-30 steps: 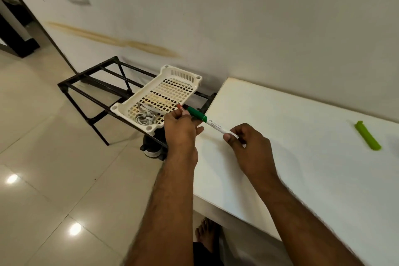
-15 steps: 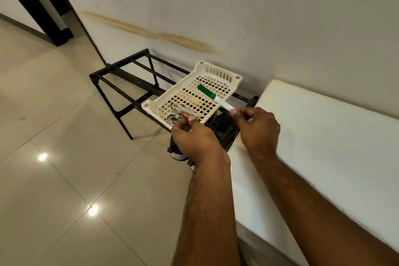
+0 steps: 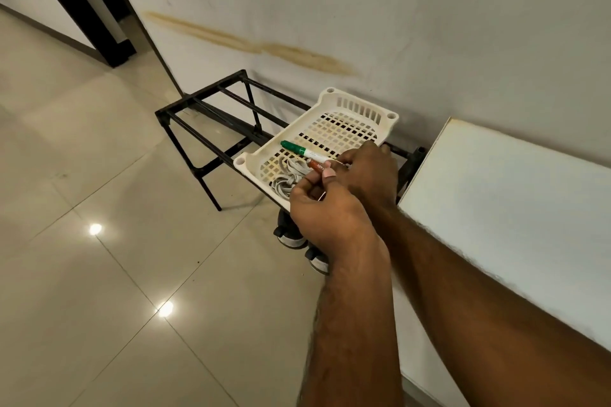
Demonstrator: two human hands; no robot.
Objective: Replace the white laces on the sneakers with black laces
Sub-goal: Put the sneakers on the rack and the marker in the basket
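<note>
Since the last frame I see both hands have come over the basket [image 3: 380, 116] on the black rack [image 3: 211, 116]. The left hand [image 3: 325, 208] pinches a red marker [image 3: 315, 165] between thumb and fingertips. The right hand [image 3: 370, 172], fingers curled, holds the green marker [image 3: 297, 149], its cap pointing left above the white laces [image 3: 284, 180]. Sneakers [image 3: 291, 235] sit beneath on the floor.

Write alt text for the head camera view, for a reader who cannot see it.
Over a white perforated plastic tray on a black metal rack, the left hand pinches a red-orange marker while the right hand holds a green-capped white marker. Coiled white laces lie in the tray; dark sneakers sit on the floor below, beside a white tabletop.
</note>
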